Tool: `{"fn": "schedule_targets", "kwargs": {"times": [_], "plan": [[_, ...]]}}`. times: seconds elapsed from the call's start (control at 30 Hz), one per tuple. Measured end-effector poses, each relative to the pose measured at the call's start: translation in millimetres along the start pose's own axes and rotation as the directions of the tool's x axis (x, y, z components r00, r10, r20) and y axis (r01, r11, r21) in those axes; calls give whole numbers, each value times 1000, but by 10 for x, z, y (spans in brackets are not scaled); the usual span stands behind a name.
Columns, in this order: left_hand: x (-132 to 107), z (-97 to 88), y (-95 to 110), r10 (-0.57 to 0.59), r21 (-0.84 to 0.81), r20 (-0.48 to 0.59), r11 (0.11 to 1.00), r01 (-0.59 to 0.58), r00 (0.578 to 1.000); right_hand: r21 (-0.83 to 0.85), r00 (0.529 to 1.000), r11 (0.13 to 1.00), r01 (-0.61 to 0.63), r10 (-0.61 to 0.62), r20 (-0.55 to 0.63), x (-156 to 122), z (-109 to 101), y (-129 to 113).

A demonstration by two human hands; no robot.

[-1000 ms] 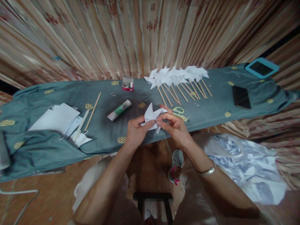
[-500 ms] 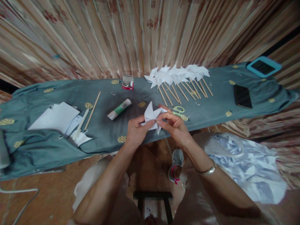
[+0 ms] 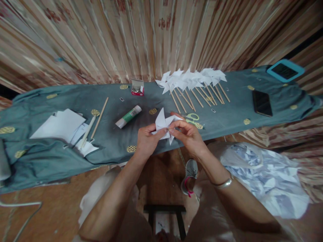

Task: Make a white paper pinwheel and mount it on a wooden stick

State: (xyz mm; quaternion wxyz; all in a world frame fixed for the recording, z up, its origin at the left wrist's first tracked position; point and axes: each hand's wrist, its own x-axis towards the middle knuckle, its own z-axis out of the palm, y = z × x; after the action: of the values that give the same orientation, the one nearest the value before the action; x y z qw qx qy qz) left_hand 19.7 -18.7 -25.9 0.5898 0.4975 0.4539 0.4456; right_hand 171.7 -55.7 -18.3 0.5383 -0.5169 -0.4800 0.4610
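A white paper pinwheel [image 3: 161, 121] is held between my two hands above the table's front edge. My left hand [image 3: 148, 138] is closed on its left side, thumb pressed near the centre. From the right, my right hand [image 3: 187, 134] pinches it at the middle; whether a small pin sits under these fingertips, I cannot make out. Green-handled scissors [image 3: 192, 117] lie just beyond my right hand. Left of the hands rests a glue stick [image 3: 128, 116] with a green label. Behind it stands an open red box of small metal pins [image 3: 137, 90].
Several finished pinwheels on sticks [image 3: 191, 80] lie in a row at the back. Paper sheets [image 3: 60, 126], a pen [image 3: 88, 131] and a wooden stick [image 3: 100, 117] are at left. A phone [image 3: 262, 103] and a blue-framed tablet [image 3: 285, 70] lie right. A bag of paper pieces [image 3: 267, 181] stands below.
Both hands keep nearly the same grip on the pinwheel. The view has shifted very slightly; nothing on the table has moved.
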Motion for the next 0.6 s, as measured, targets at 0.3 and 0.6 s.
{"fn": "schedule_targets", "kwargs": {"times": [0.3,0.6], "plan": [[-2,4,-11,5,-3,-7,1000,-5,1000,3,1000,1000,19,-19,15,-6,-5,13],[0,10,-8,5,7,-19,1000,-5,1000,4,1000,1000,20,-20,18,-3,-12,33]]}}
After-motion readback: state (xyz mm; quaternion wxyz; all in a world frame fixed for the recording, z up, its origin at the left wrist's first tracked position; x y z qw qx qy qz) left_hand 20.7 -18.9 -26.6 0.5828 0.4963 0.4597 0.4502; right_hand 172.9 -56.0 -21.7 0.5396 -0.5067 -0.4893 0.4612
